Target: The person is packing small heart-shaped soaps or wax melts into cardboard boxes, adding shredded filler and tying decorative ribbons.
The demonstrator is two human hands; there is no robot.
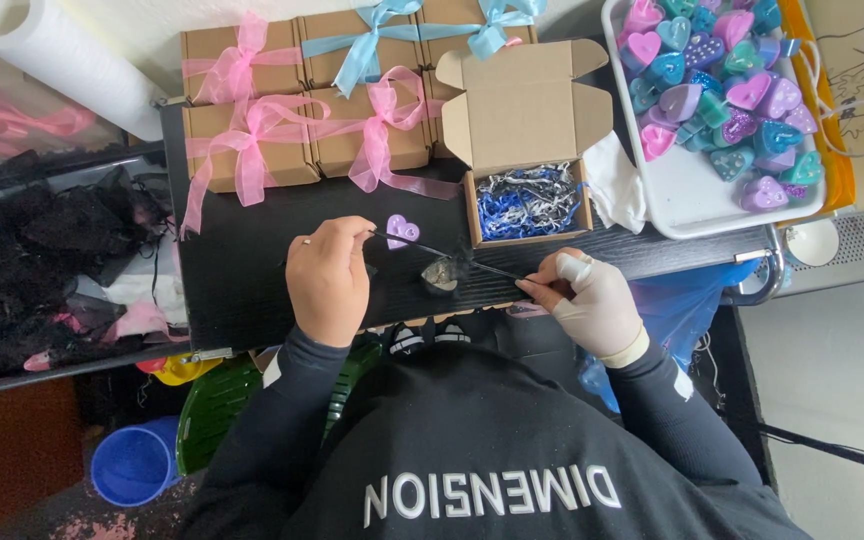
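The left hand (327, 280) and the gloved right hand (592, 300) are each pinching an end of a thin dark tool (442, 252) — both grips closed on it — beside a purple heart (402, 230) lying on the black tabletop (242, 280). It looks like a packing step; placing the heart would call for a gentle lift. Behind, an open cardboard box (527, 205) is holding blue-and-silver shredded paper, ribboned boxes (292, 110) are sitting closed, and a white tray (692, 190) is carrying many coloured hearts.
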